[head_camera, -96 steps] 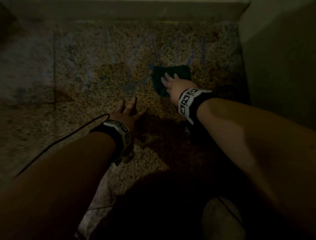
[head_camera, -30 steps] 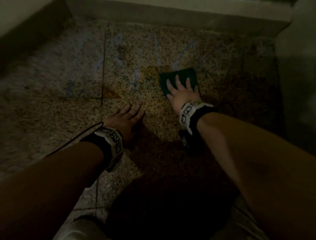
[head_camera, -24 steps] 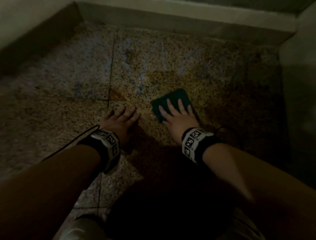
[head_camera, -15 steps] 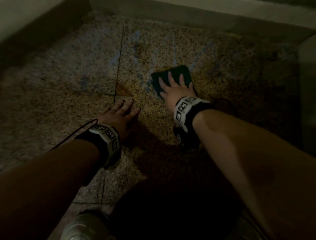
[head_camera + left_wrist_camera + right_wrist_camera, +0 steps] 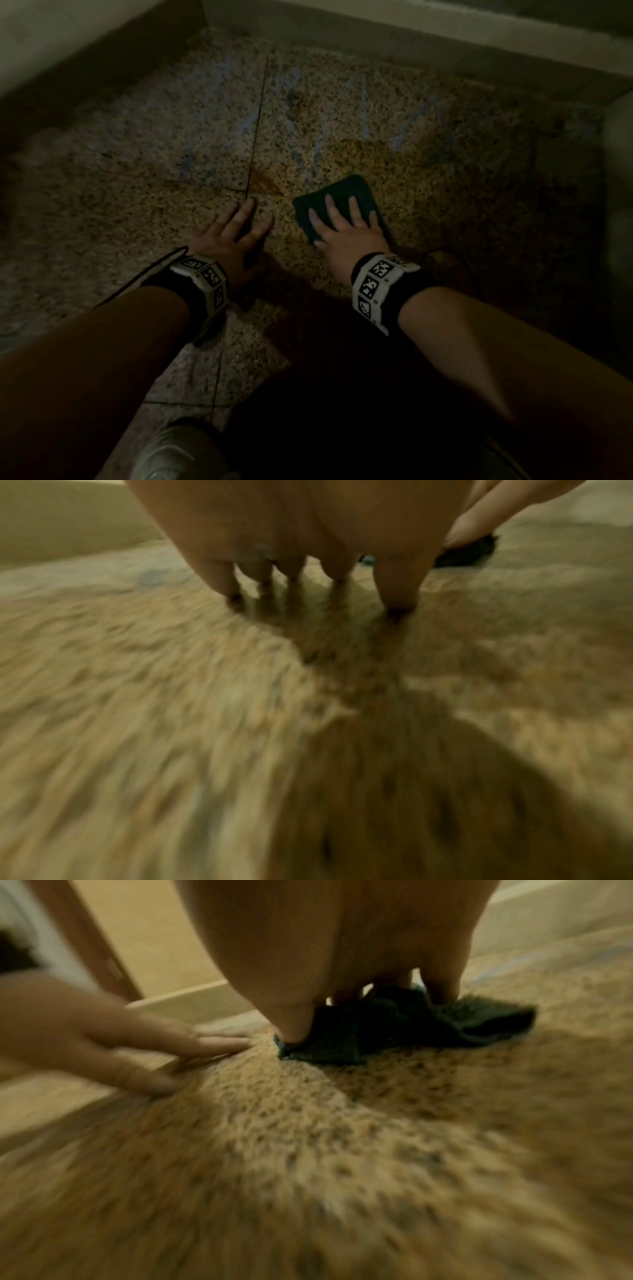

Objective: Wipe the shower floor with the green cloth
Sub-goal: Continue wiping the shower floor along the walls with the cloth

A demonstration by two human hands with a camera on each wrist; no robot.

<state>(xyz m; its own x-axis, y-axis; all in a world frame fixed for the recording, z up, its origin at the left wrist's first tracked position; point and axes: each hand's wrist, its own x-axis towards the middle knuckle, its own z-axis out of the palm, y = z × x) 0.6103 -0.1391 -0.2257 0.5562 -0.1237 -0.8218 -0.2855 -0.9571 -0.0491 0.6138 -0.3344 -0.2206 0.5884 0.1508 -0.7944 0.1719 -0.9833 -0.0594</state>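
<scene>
Both forearms are showing bare, with no sleeves. The left wrist band (image 5: 202, 284) is wrapping the wrist in black, carrying a ring of white panels printed with black square marker patterns. A thin black cable (image 5: 144, 277) is trailing from it along the left forearm. The right wrist band (image 5: 380, 287) is looking alike: black strap, white faceted blocks, black-and-white coded squares. Near the bottom edge, a pale shoe (image 5: 164, 452) is showing dimly; its details are staying too dark to tell.
</scene>
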